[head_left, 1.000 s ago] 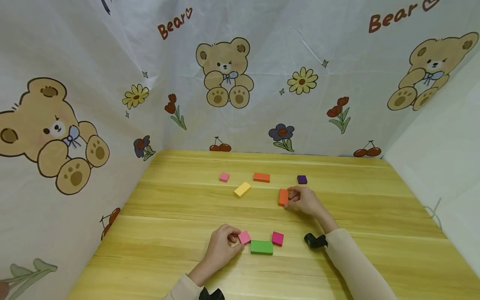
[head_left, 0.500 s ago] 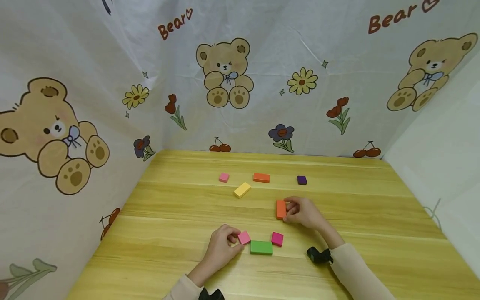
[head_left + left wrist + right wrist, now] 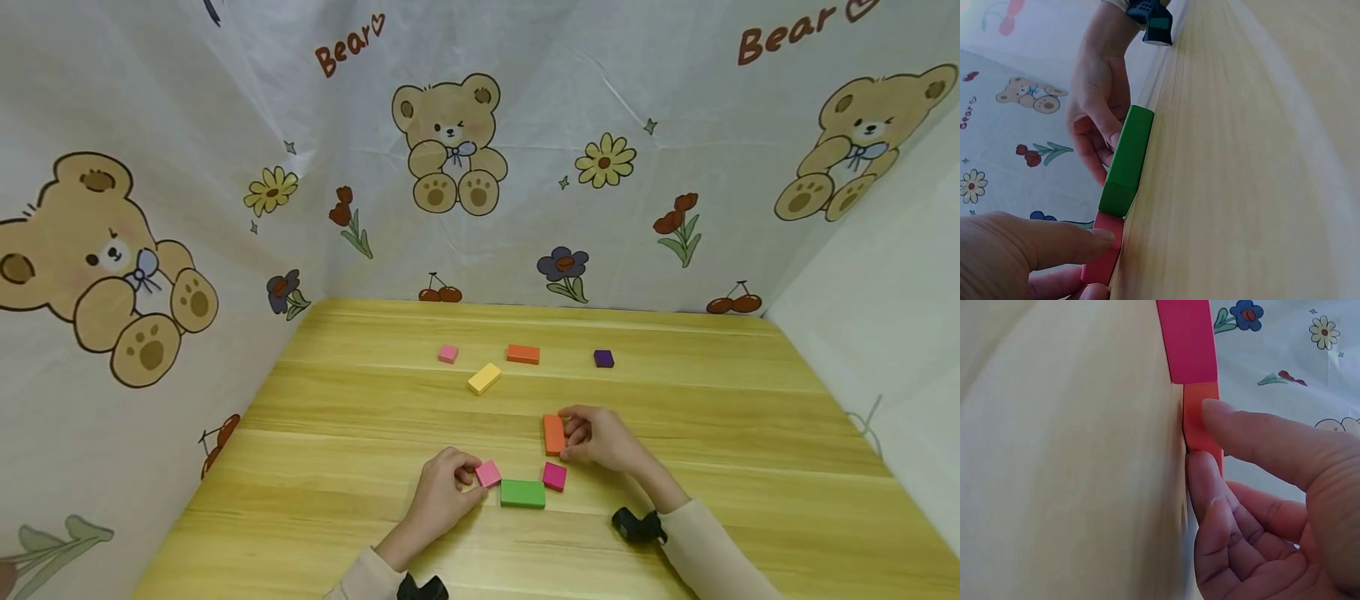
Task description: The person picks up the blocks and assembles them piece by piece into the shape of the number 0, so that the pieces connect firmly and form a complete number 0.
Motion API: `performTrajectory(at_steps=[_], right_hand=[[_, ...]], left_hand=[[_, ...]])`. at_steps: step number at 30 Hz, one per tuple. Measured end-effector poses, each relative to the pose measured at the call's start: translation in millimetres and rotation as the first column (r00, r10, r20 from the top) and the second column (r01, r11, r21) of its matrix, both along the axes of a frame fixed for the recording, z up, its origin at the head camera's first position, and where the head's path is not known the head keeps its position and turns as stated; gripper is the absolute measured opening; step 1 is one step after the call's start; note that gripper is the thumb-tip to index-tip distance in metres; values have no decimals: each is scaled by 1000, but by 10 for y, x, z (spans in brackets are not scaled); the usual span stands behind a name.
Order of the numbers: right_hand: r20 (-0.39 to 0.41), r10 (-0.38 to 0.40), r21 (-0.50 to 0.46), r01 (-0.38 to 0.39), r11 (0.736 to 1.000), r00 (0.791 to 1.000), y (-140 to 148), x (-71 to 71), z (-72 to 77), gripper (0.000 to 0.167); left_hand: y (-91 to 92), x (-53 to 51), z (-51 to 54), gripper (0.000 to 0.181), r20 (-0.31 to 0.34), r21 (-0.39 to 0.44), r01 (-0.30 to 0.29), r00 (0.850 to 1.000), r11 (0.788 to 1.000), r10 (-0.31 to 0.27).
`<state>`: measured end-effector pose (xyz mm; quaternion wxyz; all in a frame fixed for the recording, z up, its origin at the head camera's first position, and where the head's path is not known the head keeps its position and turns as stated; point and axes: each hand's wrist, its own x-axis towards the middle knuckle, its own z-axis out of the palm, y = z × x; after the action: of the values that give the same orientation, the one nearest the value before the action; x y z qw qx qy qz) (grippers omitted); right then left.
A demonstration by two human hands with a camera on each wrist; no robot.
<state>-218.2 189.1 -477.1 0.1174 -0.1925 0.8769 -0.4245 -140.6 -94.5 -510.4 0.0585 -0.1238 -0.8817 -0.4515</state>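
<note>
On the table, right hand and left hand are best steadied, the green block left undisturbed, the orange block, pinched by the right just beyond the magenta block, guided flat, and the pink block, pinched by the left, held firm.

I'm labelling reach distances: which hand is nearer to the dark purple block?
Right: in the head view, the right hand is directly below the dark purple block, apart from it; the left hand is farther off, down and to the left.
</note>
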Motion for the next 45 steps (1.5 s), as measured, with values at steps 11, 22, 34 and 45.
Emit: performTrajectory(at_steps=[11,22,34,45], right_hand=[[31,46,-45,-45,998,998,45,16,-31,54],[-1,10,-12,-10,1000,1000,15,35,-34,44],[14,19,-27,-18,999,1000,16,69,-23,46],[12,10,-25,-10,1000,1000,12,88,-21,47]], left_hand=[[7,-4,21,28,-12,-4,2,1000,1000,-2],[4,-2,25,28,0,-5,2,1000,1000,-2],[-2,-4,-2,27,-43,3,13,999,1000,-12],[-2,-5,15,27,-46,8,13,999,1000,-13]])
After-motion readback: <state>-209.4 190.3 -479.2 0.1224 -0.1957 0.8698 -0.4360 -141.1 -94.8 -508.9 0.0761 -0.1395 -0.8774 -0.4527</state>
